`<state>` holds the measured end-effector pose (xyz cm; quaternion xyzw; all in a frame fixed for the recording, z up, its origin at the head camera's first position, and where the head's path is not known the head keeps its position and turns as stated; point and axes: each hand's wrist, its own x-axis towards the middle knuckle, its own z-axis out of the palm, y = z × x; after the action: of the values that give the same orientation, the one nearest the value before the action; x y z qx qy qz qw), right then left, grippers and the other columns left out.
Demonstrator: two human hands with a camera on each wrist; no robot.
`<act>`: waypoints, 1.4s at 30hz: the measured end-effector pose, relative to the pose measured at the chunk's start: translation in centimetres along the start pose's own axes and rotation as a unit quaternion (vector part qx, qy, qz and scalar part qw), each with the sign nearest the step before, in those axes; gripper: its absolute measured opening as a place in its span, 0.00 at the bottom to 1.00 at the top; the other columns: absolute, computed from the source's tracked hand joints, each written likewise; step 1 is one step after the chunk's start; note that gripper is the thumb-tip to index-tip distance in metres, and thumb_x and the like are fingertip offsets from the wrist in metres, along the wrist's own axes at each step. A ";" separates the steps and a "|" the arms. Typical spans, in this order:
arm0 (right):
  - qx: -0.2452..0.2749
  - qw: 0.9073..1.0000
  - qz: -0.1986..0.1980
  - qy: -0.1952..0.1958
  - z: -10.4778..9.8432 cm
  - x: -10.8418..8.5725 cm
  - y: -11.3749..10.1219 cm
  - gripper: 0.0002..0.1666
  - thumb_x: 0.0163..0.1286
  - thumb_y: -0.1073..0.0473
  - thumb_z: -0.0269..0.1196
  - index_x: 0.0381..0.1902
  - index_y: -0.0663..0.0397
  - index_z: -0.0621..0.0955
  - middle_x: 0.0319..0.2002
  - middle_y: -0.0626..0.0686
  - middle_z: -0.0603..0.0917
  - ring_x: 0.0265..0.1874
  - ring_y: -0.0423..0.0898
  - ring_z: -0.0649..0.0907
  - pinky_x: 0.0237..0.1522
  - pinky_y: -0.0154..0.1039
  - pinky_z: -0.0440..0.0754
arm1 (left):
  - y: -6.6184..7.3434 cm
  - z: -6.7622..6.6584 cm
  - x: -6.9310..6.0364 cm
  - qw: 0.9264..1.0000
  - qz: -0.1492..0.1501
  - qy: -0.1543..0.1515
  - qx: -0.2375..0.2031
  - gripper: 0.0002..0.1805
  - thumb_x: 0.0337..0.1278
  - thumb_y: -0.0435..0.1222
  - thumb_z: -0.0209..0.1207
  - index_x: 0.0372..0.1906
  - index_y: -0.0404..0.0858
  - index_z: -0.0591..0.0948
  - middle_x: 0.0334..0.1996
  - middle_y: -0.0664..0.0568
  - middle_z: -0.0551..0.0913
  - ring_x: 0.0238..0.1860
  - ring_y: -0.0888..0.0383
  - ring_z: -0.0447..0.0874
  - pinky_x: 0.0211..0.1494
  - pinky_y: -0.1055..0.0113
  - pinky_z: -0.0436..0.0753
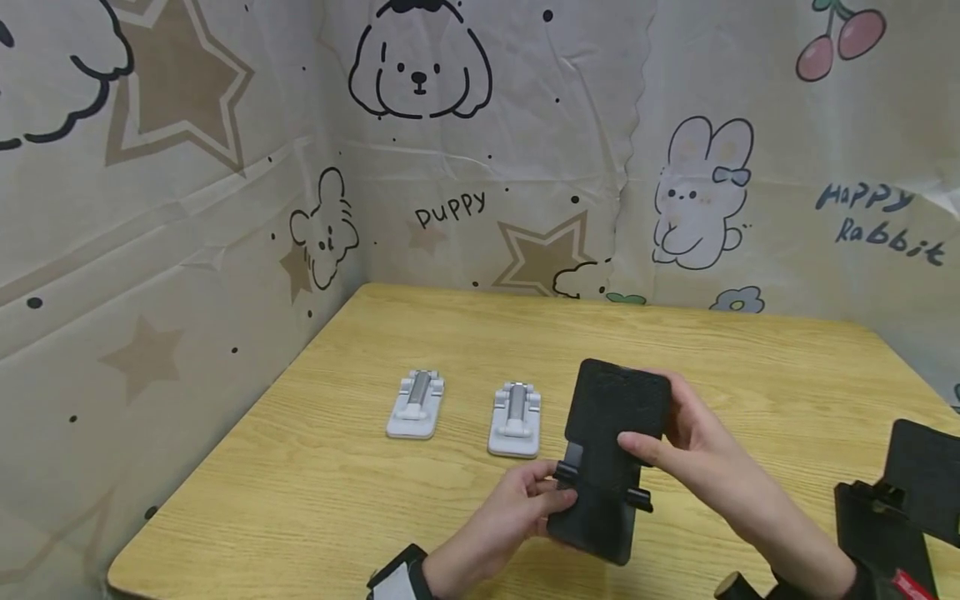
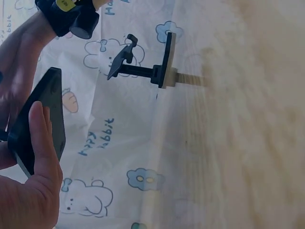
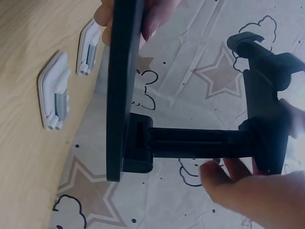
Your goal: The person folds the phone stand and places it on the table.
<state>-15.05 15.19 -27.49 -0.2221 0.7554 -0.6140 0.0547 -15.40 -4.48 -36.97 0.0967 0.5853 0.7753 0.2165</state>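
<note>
black phone stand [image 1: 609, 467] is held unfolded above the wooden table [image 1: 337, 517]; another black stand [image 1: 881, 537] sits unfolded at the right; the right hand [image 1: 690, 446] grips the held one's far end, the left hand [image 1: 525, 500] pinches its near end; two smaller white stands [image 1: 514, 425] lie side by side.

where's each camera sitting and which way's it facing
Head: on the head, looking forward and down at the held black stand; left hand and right hand show.
Left wrist: on that wrist, facing that stand; left hand and right forearm show.
Right wrist: on that wrist, facing that stand edge-on; right hand and left fingers show.
Shared: head and right wrist show two white stands.
</note>
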 end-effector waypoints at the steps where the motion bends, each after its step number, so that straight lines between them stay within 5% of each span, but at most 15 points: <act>1: 0.006 1.000 0.000 -0.006 0.0 0.0 0.1 0.31 0.65 0.63 0.55 0.61 0.58 0.55 0.53 0.63 0.67 0.47 0.49 0.75 0.41 0.42 0.78 | 0.0 0.0 0.0 1.000 -0.002 -0.003 0.000 0.16 0.54 0.26 0.51 0.49 0.26 0.72 0.38 0.38 0.80 0.33 0.52 0.81 0.30 0.59 0.82; 12: 0.005 0.999 -0.024 0.022 -1.0 0.4 1.3 0.27 0.65 0.66 0.53 0.59 0.64 0.58 0.47 0.57 0.73 0.42 0.45 0.77 0.39 0.38 0.79 | -0.1 -0.1 -0.4 0.996 0.010 -0.084 0.001 0.20 0.55 0.27 0.50 0.53 0.24 0.67 0.42 0.35 0.78 0.37 0.51 0.80 0.33 0.62 0.82; 18: 0.000 0.999 -0.025 0.026 -1.0 0.6 1.6 0.25 0.65 0.68 0.53 0.57 0.65 0.59 0.45 0.56 0.73 0.39 0.44 0.78 0.36 0.38 0.79 | -0.2 0.0 -0.6 0.996 0.004 -0.085 -0.006 0.20 0.55 0.26 0.50 0.55 0.24 0.66 0.42 0.36 0.78 0.39 0.49 0.80 0.34 0.61 0.82; 33: -0.005 0.992 -0.111 0.058 -0.3 0.8 1.8 0.22 0.58 0.75 0.57 0.48 0.54 0.68 0.37 0.50 0.79 0.34 0.43 0.81 0.29 0.37 0.81 | -0.5 0.1 -0.5 0.996 0.017 -0.087 -0.018 0.22 0.54 0.25 0.49 0.56 0.24 0.65 0.44 0.35 0.77 0.37 0.50 0.80 0.32 0.62 0.82; 37: -0.064 0.982 -0.145 0.100 0.3 0.8 1.8 0.23 0.54 0.77 0.59 0.47 0.59 0.68 0.35 0.51 0.77 0.34 0.41 0.80 0.29 0.34 0.80 | -0.5 0.1 -0.5 0.995 0.026 -0.093 -0.023 0.21 0.56 0.25 0.49 0.56 0.23 0.65 0.46 0.34 0.76 0.38 0.49 0.80 0.32 0.61 0.82; 42: -0.136 0.956 -0.197 0.171 1.0 1.1 2.1 0.25 0.46 0.83 0.62 0.42 0.63 0.70 0.35 0.52 0.76 0.33 0.39 0.78 0.32 0.28 0.78 | -0.4 0.3 -0.6 0.994 0.030 -0.099 -0.024 0.21 0.57 0.26 0.49 0.56 0.23 0.66 0.46 0.32 0.76 0.39 0.47 0.79 0.33 0.59 0.82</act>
<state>-16.21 14.18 -29.53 -0.2638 0.7712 -0.5327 -0.2278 -14.70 -4.40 -37.20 0.1851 0.5388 0.7823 0.2518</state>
